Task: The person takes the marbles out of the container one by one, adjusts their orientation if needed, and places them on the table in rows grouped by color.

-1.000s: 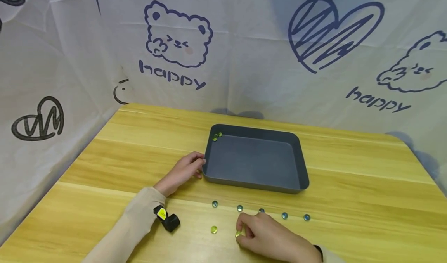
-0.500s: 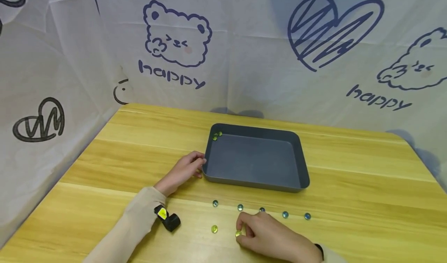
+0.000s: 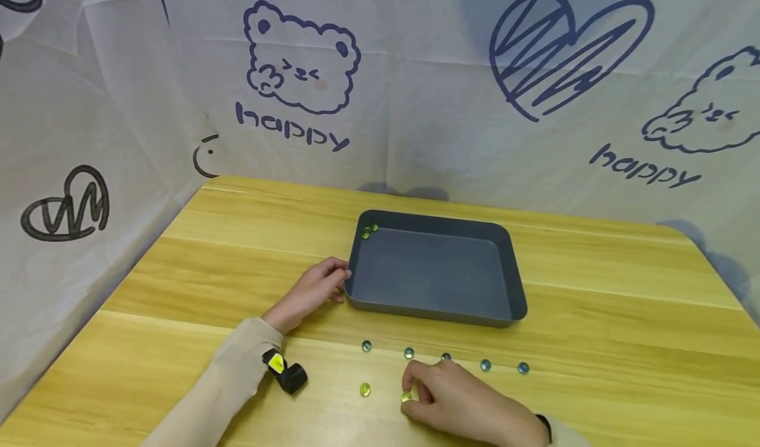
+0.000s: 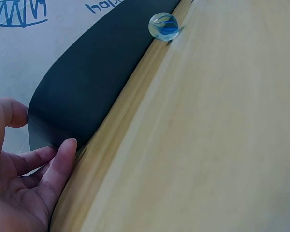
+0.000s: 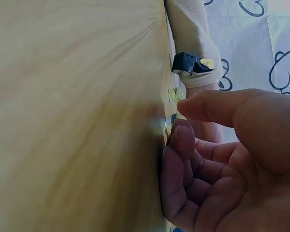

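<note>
Yellow marble: pinched narrowly, right fingers | tray: touched, left fingers loosely parted

One tray; two hands; five blue marbles; two yellow-green marbles outside tray, at least two inside.

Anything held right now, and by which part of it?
A yellow-green marble: the right hand pinches it by its near and far sides. The left hand only touches the tray.
</note>
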A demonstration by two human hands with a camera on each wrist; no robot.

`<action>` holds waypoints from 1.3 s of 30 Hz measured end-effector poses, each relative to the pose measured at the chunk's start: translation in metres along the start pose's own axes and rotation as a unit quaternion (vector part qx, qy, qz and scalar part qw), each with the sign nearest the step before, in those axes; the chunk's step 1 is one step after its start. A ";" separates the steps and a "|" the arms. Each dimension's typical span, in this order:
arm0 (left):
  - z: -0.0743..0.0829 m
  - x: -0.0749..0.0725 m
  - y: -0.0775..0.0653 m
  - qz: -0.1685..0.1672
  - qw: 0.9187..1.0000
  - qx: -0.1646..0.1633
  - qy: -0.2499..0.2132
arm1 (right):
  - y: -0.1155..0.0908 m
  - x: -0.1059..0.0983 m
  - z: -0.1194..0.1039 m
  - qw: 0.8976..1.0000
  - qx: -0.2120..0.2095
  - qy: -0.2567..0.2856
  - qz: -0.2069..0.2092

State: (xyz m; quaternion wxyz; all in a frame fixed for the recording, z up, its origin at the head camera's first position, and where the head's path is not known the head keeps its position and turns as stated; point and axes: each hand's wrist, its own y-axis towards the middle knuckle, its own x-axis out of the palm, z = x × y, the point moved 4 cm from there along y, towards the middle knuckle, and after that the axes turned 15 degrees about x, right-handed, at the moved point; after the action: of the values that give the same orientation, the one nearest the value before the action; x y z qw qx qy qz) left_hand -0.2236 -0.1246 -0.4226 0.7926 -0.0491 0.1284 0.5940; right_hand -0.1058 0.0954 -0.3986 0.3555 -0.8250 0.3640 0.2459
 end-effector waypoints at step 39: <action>-0.001 0.000 0.000 0.004 1.000 0.010 -0.001 | -0.027 -0.039 -0.011 0.998 -0.001 0.027 0.061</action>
State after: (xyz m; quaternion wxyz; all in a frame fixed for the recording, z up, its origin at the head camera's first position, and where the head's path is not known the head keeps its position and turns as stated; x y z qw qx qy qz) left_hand -0.2238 -0.1242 -0.4233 0.7908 -0.0402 0.1342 0.5959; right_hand -0.1075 0.1163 -0.3545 0.3291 -0.8079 0.4233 0.2448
